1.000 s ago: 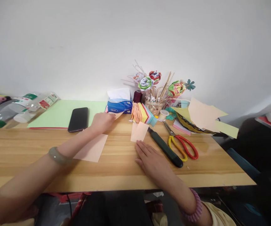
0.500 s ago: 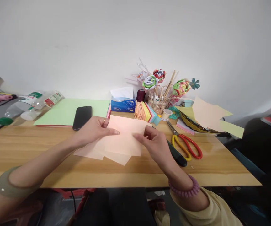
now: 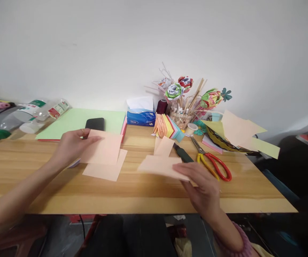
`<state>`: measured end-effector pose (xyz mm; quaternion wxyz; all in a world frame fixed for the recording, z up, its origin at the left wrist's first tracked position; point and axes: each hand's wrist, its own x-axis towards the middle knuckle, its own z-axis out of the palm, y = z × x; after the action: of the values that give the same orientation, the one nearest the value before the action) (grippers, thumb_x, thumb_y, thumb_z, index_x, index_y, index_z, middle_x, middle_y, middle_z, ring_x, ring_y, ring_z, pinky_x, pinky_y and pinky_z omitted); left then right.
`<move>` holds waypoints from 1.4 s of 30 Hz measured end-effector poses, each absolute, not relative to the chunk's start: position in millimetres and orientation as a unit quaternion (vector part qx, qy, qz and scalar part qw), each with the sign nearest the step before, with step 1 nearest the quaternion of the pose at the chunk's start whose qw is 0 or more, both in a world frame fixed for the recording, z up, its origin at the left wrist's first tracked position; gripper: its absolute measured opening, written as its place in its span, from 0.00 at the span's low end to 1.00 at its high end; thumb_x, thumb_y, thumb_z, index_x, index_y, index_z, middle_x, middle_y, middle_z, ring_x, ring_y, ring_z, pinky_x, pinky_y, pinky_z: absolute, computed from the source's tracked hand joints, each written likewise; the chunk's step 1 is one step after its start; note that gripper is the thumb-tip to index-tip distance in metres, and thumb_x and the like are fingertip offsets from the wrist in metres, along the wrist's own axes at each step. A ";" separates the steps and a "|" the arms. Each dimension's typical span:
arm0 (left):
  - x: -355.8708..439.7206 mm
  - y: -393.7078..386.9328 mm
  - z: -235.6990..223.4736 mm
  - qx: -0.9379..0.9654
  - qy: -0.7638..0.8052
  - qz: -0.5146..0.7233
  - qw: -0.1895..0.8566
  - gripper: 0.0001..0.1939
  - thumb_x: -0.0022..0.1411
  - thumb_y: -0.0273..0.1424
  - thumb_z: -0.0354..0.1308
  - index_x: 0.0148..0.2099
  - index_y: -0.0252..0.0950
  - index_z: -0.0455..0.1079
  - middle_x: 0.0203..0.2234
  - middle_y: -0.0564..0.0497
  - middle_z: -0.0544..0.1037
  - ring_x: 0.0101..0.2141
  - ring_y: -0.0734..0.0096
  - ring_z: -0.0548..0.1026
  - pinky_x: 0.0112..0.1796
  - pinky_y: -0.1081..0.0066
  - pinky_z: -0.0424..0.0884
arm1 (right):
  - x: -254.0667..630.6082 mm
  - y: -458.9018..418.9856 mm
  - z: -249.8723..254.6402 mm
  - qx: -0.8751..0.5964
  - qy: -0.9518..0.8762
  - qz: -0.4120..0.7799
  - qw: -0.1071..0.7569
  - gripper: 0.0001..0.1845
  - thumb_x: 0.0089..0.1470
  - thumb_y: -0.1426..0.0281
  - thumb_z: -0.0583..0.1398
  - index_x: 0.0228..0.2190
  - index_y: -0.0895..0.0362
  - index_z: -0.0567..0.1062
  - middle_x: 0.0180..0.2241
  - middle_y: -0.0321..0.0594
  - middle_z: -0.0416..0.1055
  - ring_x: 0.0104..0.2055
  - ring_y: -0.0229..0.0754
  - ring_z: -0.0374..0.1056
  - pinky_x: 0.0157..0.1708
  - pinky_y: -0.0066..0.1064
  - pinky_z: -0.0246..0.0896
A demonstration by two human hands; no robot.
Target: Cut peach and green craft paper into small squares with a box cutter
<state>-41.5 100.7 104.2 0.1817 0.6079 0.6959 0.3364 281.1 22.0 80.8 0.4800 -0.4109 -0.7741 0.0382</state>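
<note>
My left hand [image 3: 72, 144] pinches a pale pink paper square [image 3: 104, 148] by its upper left corner, thumb on top. Below it another pink paper sheet [image 3: 108, 169] lies on the wooden table [image 3: 63, 192]. Between the thumb and fingers of my right hand [image 3: 200, 184] is a second pink piece of paper [image 3: 162, 167], tilted and blurred by motion. Behind that piece lie narrow pink paper strips [image 3: 164, 146], partly hidden by it. A dark green-handled tool [image 3: 183, 154], its far end covered, and scissors [image 3: 214, 164] with red and yellow handles lie beside my right hand.
A black phone [image 3: 95, 124] rests on green paper sheets [image 3: 71, 121]. Plastic bottles [image 3: 31, 114] lie at the left. Along the wall stand a tissue pack [image 3: 141, 117], fanned folded papers [image 3: 167, 126] and a basket with paper flowers [image 3: 180, 116]. Loose paper [image 3: 236, 130] sits at the right.
My hands have moved apart, each with a piece of pink paper. The left went left, towards the phone, and the right went right and nearer to me. The strips now show between them.
</note>
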 end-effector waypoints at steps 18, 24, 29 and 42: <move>23.7 10.2 47.0 0.913 0.305 0.230 0.147 0.14 0.61 0.25 0.53 0.48 0.43 0.70 0.47 0.49 0.73 0.50 0.63 0.68 0.47 0.62 0.69 | 287.0 -16.6 47.4 -0.415 -0.862 0.043 0.288 0.20 0.48 0.83 0.53 0.39 0.52 0.74 0.41 0.34 0.75 0.40 0.41 0.66 0.36 0.34 0.63; 47.6 3.9 40.7 0.837 0.404 0.338 0.147 0.13 0.64 0.27 0.51 0.27 0.36 0.70 0.27 0.50 0.72 0.31 0.70 0.69 0.30 0.72 0.68 | 276.3 -18.6 33.0 -0.537 -0.775 0.065 0.327 0.20 0.57 0.69 0.56 0.52 0.57 0.64 0.29 0.35 0.72 0.30 0.36 0.69 0.30 0.25 0.66; 56.5 3.5 33.6 0.786 0.498 0.345 0.119 0.07 0.63 0.33 0.53 0.40 0.38 0.71 0.23 0.54 0.71 0.28 0.69 0.69 0.29 0.70 0.68 | 261.7 -20.2 26.4 -0.628 -0.704 0.005 0.331 0.24 0.59 0.61 0.52 0.53 0.60 0.61 0.25 0.33 0.71 0.24 0.36 0.69 0.24 0.25 0.66; 46.2 4.8 22.3 0.798 0.485 0.341 0.109 0.14 0.61 0.32 0.56 0.49 0.41 0.65 0.26 0.55 0.73 0.30 0.70 0.72 0.32 0.70 0.69 | 260.9 -18.2 32.0 -0.579 -0.763 -0.021 0.286 0.10 0.57 0.71 0.53 0.40 0.56 0.71 0.29 0.37 0.72 0.30 0.38 0.69 0.28 0.28 0.65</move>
<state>46.2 4.8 22.3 0.1094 0.7978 0.4848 0.3412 260.9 -18.2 32.0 0.2857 -0.5790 -0.7633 -0.0210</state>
